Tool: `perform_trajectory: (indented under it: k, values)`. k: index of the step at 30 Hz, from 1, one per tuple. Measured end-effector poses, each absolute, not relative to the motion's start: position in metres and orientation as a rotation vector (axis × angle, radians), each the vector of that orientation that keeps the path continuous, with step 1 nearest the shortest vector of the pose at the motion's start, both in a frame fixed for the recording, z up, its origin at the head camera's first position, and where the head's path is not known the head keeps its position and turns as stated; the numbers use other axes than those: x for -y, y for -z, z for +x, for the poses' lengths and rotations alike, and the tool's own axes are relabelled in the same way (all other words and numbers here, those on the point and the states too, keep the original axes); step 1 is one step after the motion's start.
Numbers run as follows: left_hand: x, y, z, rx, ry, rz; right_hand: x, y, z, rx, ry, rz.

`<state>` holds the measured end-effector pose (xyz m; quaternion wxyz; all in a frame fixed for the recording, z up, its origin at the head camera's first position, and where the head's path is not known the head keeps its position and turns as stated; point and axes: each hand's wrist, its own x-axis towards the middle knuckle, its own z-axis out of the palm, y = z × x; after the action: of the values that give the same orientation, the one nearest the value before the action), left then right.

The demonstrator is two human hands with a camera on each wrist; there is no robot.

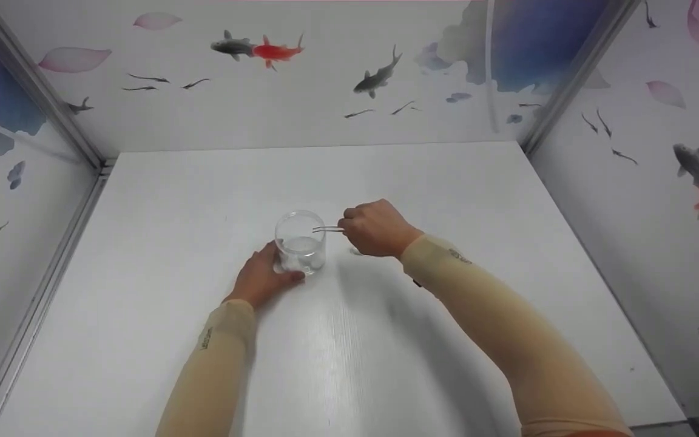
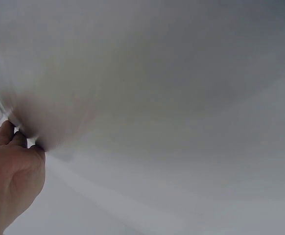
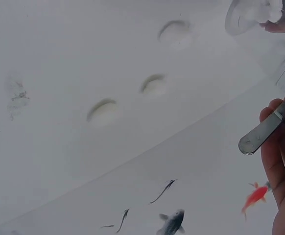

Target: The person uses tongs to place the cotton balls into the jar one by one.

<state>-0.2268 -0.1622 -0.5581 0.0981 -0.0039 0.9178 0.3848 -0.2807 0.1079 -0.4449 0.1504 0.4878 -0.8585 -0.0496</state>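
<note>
A clear cup (image 1: 302, 226) stands on the table with white puffs, like cotton balls (image 1: 308, 262), at its bottom. My left hand (image 1: 261, 276) holds its lower left side, thumb in front and fingers behind; in the left wrist view the fingertips of that hand (image 2: 15, 174) meet a clear edge. In my right hand (image 1: 377, 227) is a pair of metal tweezers (image 1: 330, 229), whose tips overlap the cup's right rim. The right wrist view shows the rounded rear end of the tweezers (image 3: 260, 137) sticking out of the grip. The tips hold nothing visible.
Three round white balls (image 3: 154, 85) lie spaced apart on the white table (image 3: 59, 161), on the right hand's side. One pale ball (image 1: 355, 250) peeks out under the right hand. Walls printed with fish (image 1: 377, 76) enclose the table at the back and sides.
</note>
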Motion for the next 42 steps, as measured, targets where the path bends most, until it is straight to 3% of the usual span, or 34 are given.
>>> perform_trajectory:
  k: [9, 21, 42]
  values:
    - [0.164, 0.561, -0.228, -2.718, -1.142, 0.004, -0.143, 0.445, -0.285, 2.451, -0.016, 1.344]
    - [0.162, 0.558, -0.226, -2.705, -1.125, -0.015, -0.199, 0.480, -0.285, 2.627, -0.019, 1.278]
    - [0.162, 0.558, -0.226, -2.737, -1.135, 0.018, -0.191, 0.498, -0.281, 2.719, 0.084, 1.284]
